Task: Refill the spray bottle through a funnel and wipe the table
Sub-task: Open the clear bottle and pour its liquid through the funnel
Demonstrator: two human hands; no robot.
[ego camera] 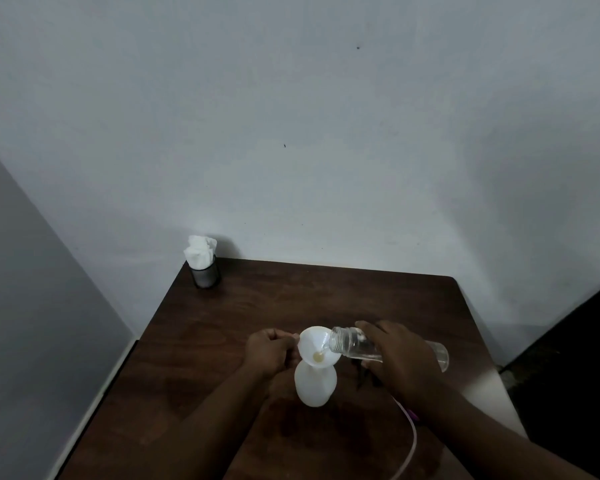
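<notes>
Bench: dark brown wooden bench [326, 299] set into a corner, its far edge against a pale grey wall [326, 133].
Spray bottle: white opaque plastic spray bottle [315, 384], standing upright without its head, at the near middle of the bench.
Funnel: white plastic cone-shaped funnel [314, 344] seated in the spray bottle's neck, mouth tilted slightly toward the far side.
Liquid: small yellowish pool [318, 356] at the funnel's throat, fed by a thin stream from the right.
Clear bottle: transparent plastic bottle [352, 344] with a threaded, uncapped neck, lying nearly level, mouth over the funnel's right rim and base pointing right.
Right hand: right hand [402, 358] closed over the clear bottle's middle from above, fingers wrapped round its body.
Left hand: left hand [269, 351] just left of the funnel, fingers curled, fingertips pinching the funnel's left rim.
Cup: dark cylindrical cup [205, 273] at the far left corner, holding crumpled white tissue [200, 249].
Tube: thin pale pink tube [409, 441] curving along the near bench beneath the right forearm; its upper end is hidden.
</notes>
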